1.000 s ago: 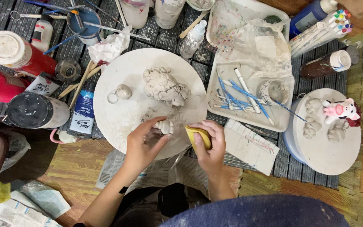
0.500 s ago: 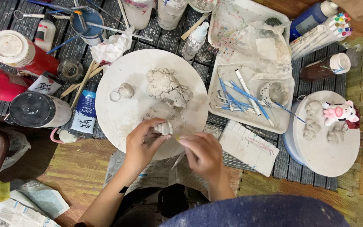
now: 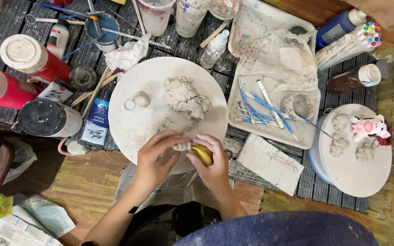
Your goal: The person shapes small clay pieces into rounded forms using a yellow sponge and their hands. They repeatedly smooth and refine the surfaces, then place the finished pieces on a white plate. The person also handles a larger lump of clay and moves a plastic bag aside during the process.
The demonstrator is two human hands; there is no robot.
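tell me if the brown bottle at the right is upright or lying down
Lying down: the brown bottle rests on its side on the dark slatted mat, its white cap pointing right.

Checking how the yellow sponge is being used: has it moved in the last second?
Yes. The yellow sponge in the right hand shifted left along the round board's near edge, meeting the small clay piece.

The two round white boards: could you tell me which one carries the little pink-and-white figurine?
The right-hand round board, beyond the white tray; the figurine stands at its far edge. The central board holds only grey clay.
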